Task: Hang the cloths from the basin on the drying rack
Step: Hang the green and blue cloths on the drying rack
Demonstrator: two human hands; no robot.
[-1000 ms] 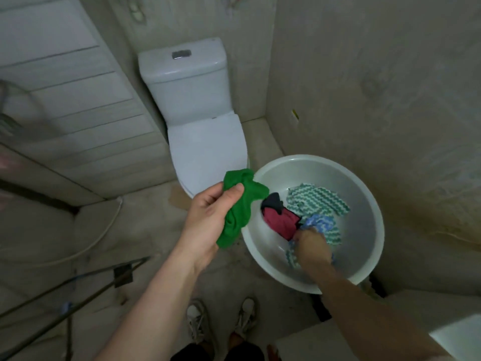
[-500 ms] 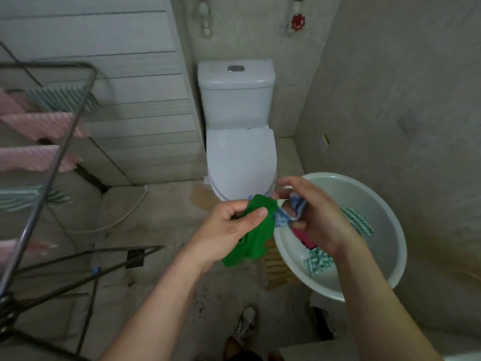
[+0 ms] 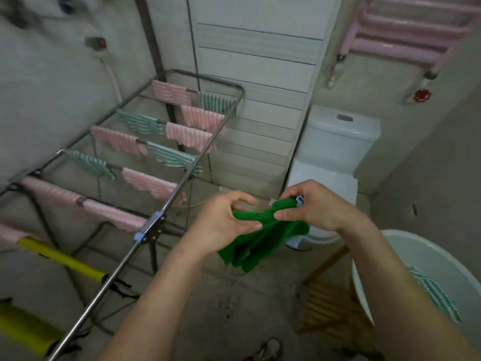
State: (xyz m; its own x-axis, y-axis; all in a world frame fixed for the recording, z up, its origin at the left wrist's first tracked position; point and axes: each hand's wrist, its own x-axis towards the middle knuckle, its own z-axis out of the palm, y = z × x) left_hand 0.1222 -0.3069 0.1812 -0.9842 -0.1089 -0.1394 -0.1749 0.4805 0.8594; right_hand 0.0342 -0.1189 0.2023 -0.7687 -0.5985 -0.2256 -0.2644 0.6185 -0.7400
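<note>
A green cloth (image 3: 260, 241) hangs crumpled between my hands, in front of me and above the floor. My left hand (image 3: 223, 220) pinches its left top edge. My right hand (image 3: 312, 204) grips its right top corner together with a bit of light blue cloth (image 3: 299, 200) that peeks out by the fingers. The metal drying rack (image 3: 166, 204) stands to the left, its bars carrying several pink and green-striped cloths. The white basin (image 3: 390, 246) sits at the lower right with a green-striped cloth (image 3: 437, 295) inside, partly hidden by my right forearm.
A white toilet (image 3: 335, 152) stands behind my hands against the wall. A wooden slatted stool (image 3: 330, 308) is on the floor beside the basin. Yellow cloths (image 3: 62, 259) hang on the near rack bars. My shoe (image 3: 268, 347) shows at the bottom.
The view has swung left from the basin toward the rack. My right hand left the basin with a blue cloth and now also grips the green cloth, held between both hands.
</note>
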